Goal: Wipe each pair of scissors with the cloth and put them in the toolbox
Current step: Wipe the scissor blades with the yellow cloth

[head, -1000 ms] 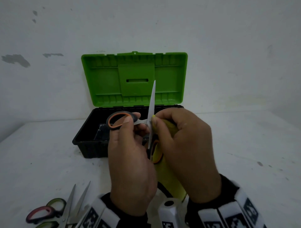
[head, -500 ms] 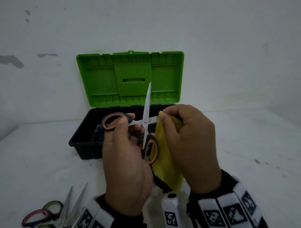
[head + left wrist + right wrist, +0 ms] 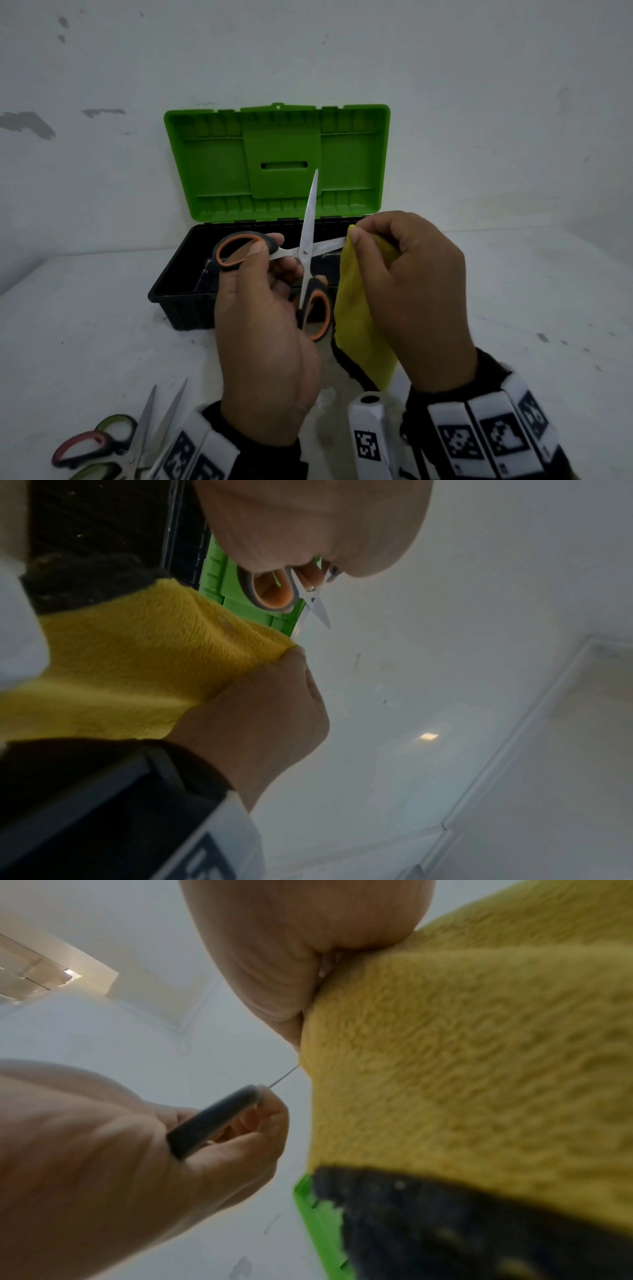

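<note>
My left hand (image 3: 270, 263) grips the orange-and-black handles of a pair of scissors (image 3: 305, 253), held over the toolbox with the blades spread wide. One blade points up in front of the green lid (image 3: 212, 164). The other blade points right, its tip wrapped in the yellow cloth (image 3: 356, 308) that my right hand (image 3: 370, 240) pinches around it. In the left wrist view the cloth (image 3: 137, 656) hangs from the right hand's fingers (image 3: 274, 696), with a handle loop (image 3: 274, 593) above. The right wrist view shows the cloth (image 3: 462, 1056) close up and a dark handle (image 3: 212, 1121).
The black toolbox (image 3: 178, 287) stands open against the white wall on a white table (image 3: 513, 308). More scissors (image 3: 137, 442), with green and red handles, lie at the table's near left edge. Its interior is mostly hidden behind my hands.
The scissors have opened wider. My right hand has slid the cloth rightward along the sideways blade, from near the pivot out to its tip.
</note>
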A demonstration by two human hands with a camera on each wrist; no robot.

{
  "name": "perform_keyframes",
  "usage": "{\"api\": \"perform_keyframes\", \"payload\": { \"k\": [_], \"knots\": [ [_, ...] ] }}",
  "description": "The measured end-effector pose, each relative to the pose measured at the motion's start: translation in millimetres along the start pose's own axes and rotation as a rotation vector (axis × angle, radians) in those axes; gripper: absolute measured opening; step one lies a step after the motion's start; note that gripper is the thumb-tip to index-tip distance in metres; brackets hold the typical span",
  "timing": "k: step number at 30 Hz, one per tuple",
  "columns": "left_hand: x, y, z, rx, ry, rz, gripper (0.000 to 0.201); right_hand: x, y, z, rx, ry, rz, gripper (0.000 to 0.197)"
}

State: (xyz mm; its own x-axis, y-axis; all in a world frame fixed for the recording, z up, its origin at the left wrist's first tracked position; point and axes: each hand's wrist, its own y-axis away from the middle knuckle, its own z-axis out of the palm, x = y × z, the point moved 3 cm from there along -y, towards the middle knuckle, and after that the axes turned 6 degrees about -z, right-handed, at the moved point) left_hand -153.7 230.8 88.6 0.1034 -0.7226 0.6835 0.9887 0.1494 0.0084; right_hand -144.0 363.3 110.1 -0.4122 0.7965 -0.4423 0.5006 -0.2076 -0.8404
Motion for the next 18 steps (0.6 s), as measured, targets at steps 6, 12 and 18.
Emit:
{"api": "perform_keyframes", "payload": {
  "k": [6, 12, 18],
  "knots": [
    [0, -2, 0, -0.01, 0.002, 0.0, 0.022, 9, -4, -4, -0.003, 0.024, 0.023, 0.006],
    [1, -5, -3, 0.004, 0.007, -0.026, 0.023, 19, -11, -16, 0.002, -0.002, 0.106, 0.007],
    [1, -4, 0, 0.031, -0.004, -0.059, 0.023, -10, -9, -15, -0.039, -0.119, 0.033, 0.004]
  ]
}}
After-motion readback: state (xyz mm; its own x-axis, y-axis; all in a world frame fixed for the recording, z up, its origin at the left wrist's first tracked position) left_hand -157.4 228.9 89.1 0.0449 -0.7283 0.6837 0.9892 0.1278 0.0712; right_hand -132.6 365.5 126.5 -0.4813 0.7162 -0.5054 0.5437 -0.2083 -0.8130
